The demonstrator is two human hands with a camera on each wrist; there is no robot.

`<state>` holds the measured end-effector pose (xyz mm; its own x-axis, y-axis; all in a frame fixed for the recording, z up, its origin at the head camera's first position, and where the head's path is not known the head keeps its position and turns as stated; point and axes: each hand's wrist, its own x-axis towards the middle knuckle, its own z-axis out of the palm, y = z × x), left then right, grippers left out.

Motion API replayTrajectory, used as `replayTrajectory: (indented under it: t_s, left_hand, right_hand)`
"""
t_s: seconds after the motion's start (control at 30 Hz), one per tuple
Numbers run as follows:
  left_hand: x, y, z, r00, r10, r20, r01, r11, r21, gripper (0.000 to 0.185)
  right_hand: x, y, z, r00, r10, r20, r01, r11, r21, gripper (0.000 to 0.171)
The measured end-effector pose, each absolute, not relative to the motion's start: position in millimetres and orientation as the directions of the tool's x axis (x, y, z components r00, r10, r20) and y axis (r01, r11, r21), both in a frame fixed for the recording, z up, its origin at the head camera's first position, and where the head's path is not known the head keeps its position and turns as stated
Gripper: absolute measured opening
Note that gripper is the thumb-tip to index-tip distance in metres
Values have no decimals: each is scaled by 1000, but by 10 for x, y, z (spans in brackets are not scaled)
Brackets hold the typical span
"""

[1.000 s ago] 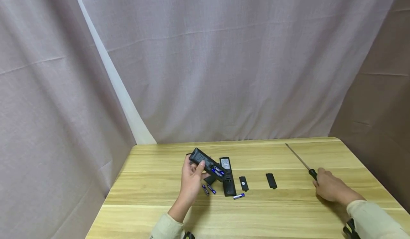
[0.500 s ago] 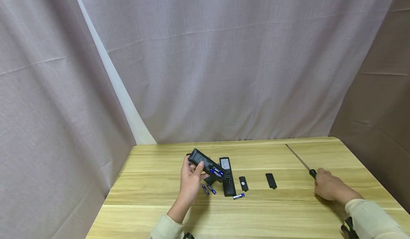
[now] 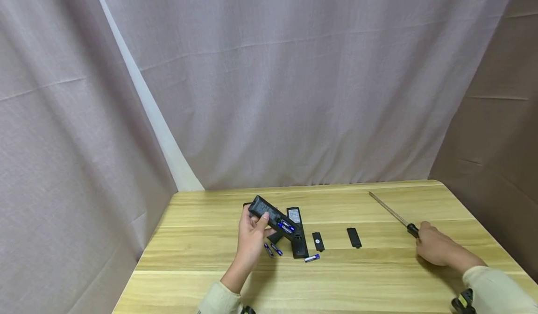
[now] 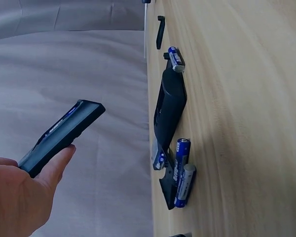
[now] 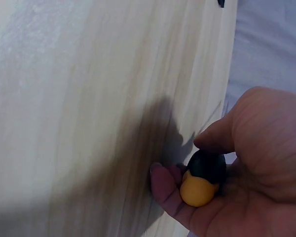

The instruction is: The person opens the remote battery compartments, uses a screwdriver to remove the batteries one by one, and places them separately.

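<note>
My left hand holds a black remote control above the table, its battery side facing up and thumb on its back. Two blue batteries lie in its uncovered compartment. In the left wrist view this remote is tilted, well apart from the tabletop. My right hand grips a screwdriver by its handle, the long shaft pointing to the far left. The right wrist view shows the handle's yellow end with fingers curled around it. A second black remote lies beneath the held one, partly hidden.
Loose blue-and-silver batteries lie by the second remote, two more batteries side by side to its left. One battery cover carries a white dot; another cover is farther right. Grey curtains hang behind the wooden table.
My right hand has shifted slightly to the right, and the screwdriver's shaft has swung a little lower. The left hand and its remote stay nearly still.
</note>
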<state>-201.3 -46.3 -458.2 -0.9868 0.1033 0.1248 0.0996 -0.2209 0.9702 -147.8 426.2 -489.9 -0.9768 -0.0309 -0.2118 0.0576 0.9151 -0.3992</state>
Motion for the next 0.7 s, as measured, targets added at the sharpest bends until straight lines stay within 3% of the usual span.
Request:
replayTrajectory:
  t_s: [0.27,0.7]
  left_hand:
    - [-2051,-394,-4573,-992,78,97,76,-231,970,27]
    - [-2181,-275,-4565,-993,83,79,53,-275,960,31]
  right_hand:
    - [-1319,4216,-4874,-984,-78,-160,13,865,-501,5]
    - [-921,3789,-4658,-982,-150,113,-185,872,-454,18]
